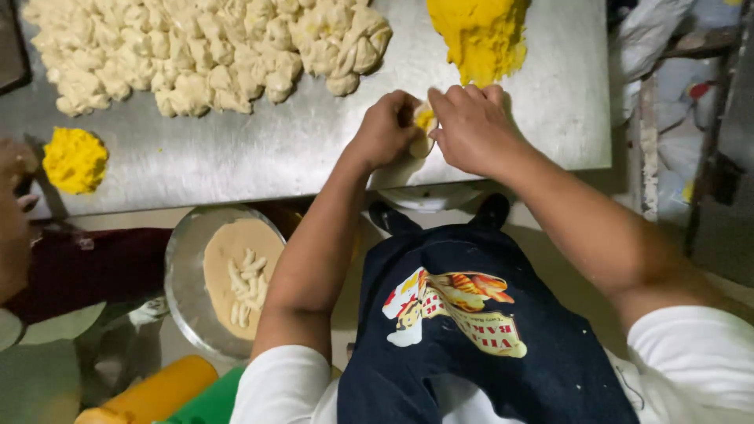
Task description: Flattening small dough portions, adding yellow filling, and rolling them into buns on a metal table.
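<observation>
Steel counter [259, 153] fills most of the shot, with a big heap of pale dough pieces [204, 51] along its far edge and a yellow filling mound [479, 31] toward the far right corner. Smaller yellow lump [75, 159] sits near the left edge. At the near edge, left hand [385, 129] and right hand [471, 126] are both clenched around one small dough piece [424, 133] with yellow showing inside, held between them.

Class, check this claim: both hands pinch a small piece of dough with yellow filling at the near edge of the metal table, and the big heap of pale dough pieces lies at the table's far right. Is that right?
Not quite. The head view shows the heap of pale dough pieces at the far left of the metal table; the far right holds a yellow filling mound. The rest stands: left hand and right hand pinch the filled dough piece.
</observation>
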